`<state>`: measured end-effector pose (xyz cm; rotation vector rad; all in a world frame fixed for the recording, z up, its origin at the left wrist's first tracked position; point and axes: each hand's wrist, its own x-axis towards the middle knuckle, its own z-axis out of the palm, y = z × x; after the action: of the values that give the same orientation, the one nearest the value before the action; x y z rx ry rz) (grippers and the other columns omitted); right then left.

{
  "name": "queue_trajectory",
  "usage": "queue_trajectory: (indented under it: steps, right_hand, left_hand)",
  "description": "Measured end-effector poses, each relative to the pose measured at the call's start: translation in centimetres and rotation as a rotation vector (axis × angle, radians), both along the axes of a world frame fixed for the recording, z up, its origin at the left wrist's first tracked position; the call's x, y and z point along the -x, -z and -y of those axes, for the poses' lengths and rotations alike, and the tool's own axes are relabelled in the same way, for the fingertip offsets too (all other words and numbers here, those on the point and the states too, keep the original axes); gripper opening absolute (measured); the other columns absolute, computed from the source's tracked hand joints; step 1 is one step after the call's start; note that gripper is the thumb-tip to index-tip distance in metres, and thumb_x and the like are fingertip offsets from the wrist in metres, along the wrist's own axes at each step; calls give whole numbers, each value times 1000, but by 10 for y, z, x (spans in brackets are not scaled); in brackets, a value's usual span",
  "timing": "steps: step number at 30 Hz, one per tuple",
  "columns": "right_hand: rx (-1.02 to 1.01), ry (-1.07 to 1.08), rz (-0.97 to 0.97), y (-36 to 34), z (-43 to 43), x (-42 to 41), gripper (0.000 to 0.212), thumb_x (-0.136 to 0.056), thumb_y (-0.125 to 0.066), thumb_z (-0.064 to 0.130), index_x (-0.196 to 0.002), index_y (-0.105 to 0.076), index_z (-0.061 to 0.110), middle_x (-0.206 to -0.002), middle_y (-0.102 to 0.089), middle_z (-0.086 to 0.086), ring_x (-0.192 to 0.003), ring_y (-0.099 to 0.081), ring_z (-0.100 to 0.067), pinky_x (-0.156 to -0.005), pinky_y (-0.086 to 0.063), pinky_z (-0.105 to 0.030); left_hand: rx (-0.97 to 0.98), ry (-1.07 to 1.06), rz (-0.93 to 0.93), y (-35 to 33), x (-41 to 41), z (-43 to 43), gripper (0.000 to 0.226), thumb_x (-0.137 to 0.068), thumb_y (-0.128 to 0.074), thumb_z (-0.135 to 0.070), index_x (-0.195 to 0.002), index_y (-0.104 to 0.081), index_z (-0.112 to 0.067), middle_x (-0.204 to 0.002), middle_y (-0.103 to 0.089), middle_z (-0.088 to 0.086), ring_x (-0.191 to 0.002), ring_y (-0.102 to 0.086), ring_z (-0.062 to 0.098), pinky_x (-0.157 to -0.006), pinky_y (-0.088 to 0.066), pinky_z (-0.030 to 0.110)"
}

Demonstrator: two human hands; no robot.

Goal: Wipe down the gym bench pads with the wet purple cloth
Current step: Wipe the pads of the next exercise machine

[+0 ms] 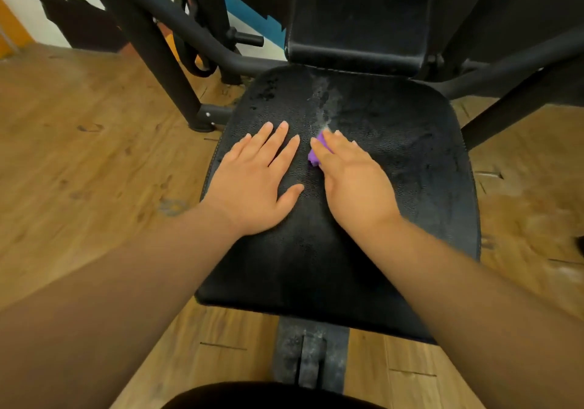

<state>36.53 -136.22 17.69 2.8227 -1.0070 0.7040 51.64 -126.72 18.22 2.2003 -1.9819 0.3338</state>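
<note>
Both hands lie on the seat pad [401, 193]: left hand [252, 184] spread flat, right hand [354, 181] straight-fingered, pressing the purple cloth [314, 156].

Two pads are showing, seat pad [404, 193] and back pad [357, 13]; two hands, left hand [252, 187] and right hand [357, 184]; one purple cloth [314, 156].

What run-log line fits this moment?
left hand: flat on seat pad | right hand: presses purple cloth onto it | white smear: beyond cloth

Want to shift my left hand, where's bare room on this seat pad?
Free: right side of the seat pad, between right hand and its edge; also the near strip between the forearms. Crowded: the middle, with left hand and purple cloth.
</note>
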Motion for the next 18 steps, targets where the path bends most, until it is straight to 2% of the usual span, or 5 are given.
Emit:
queue_trajectory:
  steps: [3, 9, 11, 15, 18]
  right_hand:
    - [10, -14, -19, 8, -21, 14, 60, -79, -67, -2, -136, -52, 7, -142, -50, -16, -130, -49, -32, -109, -26, -40]
    - [19, -38, -166, 0, -21, 22, 67, -76, -70, 2, -139, -49, 6, -145, -47, -14, -134, -46, -29, -112, -26, -42]
    - [-9, 10, -121, -10, -3, 5, 62, -80, -66, 1, -140, -48, 6, -145, -47, -14, -135, -44, -30, -113, -24, -41]
    - [-56, 61, -67, -10, 2, -4, 52, -91, -38, 9, -142, -45, 9, -149, -42, -10, -138, -38, -26, -117, -22, -37]
    - [-66, -36, -100, 4, -17, 21, 57, -90, -48, 7, -146, -40, 12, -154, -35, -7, -142, -31, -22, -119, -20, -38]
  left_hand:
    - [3, 18, -24, -10, 0, 5, 70, -93, -25, -53, -150, -33, -13, -157, -27, 12, -146, -23, 28, -116, -22, 42]
    - [-92, 51, -48, -35, -15, 38, 66, -100, -28, -45, -155, -10, -13, -163, -4, 6, -150, 1, 21, -119, 0, 33]
    - [-108, 42, -44, -34, -20, 44, 66, -99, -22, -45, -155, -9, -12, -163, -4, 6, -150, 1, 21, -119, 1, 33]
    - [-75, 39, -26, -25, -24, 47, 66, -97, -24, -45, -154, -16, -11, -162, -11, 10, -150, -4, 24, -121, -4, 37]
    - [-45, 24, -52, -24, -25, 49, 68, -96, -32, -43, -153, -18, -10, -162, -11, 12, -150, -4, 26, -121, -5, 38]
